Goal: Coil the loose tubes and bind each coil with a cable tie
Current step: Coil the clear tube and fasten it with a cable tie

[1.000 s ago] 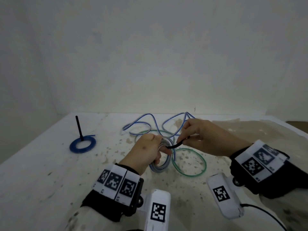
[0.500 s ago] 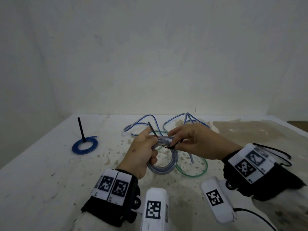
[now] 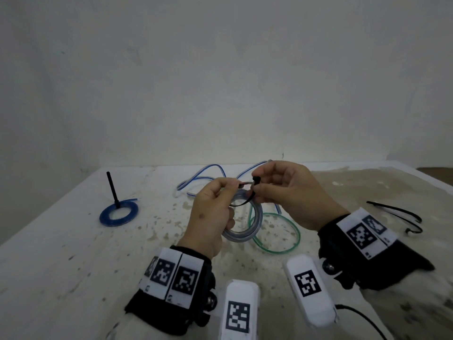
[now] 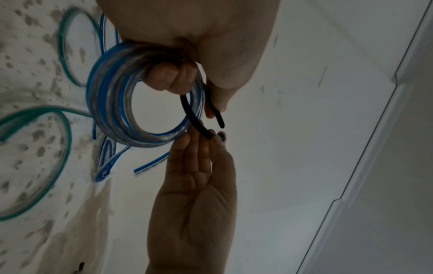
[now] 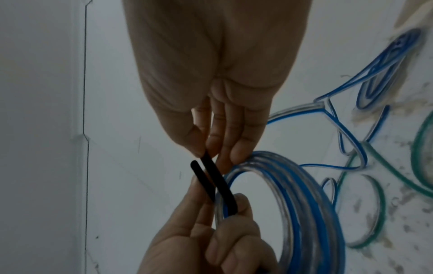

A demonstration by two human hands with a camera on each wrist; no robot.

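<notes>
**Both hands threading a black tie round a held tube coil**

Nearest the camera: two wrists with black straps and white marker-tagged camera units. A black cable runs off the right unit, bottom right of the head view.

Left hand [image 3: 212,214] is raised above the table [image 3: 73,266], fingers curled round the clear, blue-striped tube coil [image 3: 245,231]. The coil hangs from that grip, lifted, lower arc free. In the left wrist view two fingertips [image 4: 168,74] hook through the coil's upper arc. Left thumb and forefinger also pinch the free end of the cable tie [image 3: 246,202] near the coil top.

Right hand [image 3: 291,195], just beside the left, pinches the tie's head end between thumb and fingers; the other fingers lie fairly straight. The tie loops round the coil's bundle. Its two ends sit close together and cross between the hands, in the right wrist view [image 5: 211,178]; not threaded, tip still free.

On the table under and past the hands: a green tube [image 3: 277,231] in a loose loop, unbound. Farther back, a loose blue-striped tube [image 3: 208,173] sprawled in curves near the wall.

Right side, well apart: spare black cable ties [image 3: 397,214] lying flat. Far left: a bound blue coil [image 3: 119,213] flat on the table, its black tie tail [image 3: 112,190] sticking upright.

Behind it all, plain white wall [image 3: 220,82].
</notes>
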